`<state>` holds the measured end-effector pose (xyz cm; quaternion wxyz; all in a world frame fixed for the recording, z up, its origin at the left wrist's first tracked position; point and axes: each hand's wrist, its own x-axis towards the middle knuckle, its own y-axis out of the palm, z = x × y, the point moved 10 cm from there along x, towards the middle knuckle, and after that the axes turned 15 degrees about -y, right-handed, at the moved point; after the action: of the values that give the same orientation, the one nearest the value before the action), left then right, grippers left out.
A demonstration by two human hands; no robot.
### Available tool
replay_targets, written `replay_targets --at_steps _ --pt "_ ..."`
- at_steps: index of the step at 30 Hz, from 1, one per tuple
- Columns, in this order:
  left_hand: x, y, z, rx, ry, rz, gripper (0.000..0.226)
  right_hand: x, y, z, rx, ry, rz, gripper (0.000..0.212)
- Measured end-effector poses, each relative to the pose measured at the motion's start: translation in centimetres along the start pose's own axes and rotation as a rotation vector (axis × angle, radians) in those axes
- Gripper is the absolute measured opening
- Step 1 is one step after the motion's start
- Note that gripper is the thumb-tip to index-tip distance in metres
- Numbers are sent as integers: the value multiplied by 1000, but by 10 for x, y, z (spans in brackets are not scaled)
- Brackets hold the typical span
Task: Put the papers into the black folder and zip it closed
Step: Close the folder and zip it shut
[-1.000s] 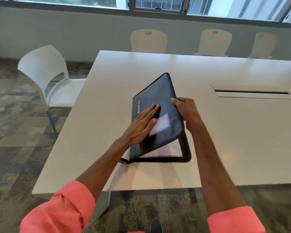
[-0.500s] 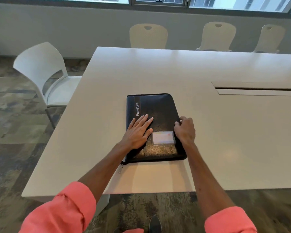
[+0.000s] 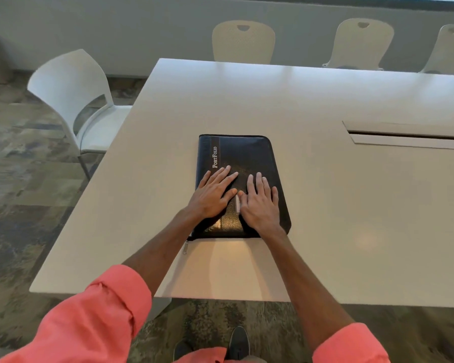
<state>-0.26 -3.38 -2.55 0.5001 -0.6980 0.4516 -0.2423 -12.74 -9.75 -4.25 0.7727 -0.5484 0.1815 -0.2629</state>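
With the zip pull (image 3: 185,248) lying loose at the near-left corner, that's where I'd grab next. L hand (image 3: 212,195) & R hand (image 3: 260,204) both spread flat on the black folder (image 3: 243,155), mid-surface (image 3: 325,205). Looks semi-stiff, padded, prob. light; no papers visible.

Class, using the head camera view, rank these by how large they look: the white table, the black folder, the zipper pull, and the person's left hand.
1. White table, by far the largest.
2. Black folder, lying closed on it.
3. Left hand, flat on the folder's cover.
4. Zipper pull, a small tab at the folder's near left corner.
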Motion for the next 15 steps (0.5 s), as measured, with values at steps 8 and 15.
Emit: replay_targets --at_steps 8,15 --pt "-38 -10 20 -218 -26 -52 52 -18 -13 27 28 -96 -194 62" --pt "-95 -23 55 -320 -21 -132 42 -49 -17 94 220 -292 -437 31"
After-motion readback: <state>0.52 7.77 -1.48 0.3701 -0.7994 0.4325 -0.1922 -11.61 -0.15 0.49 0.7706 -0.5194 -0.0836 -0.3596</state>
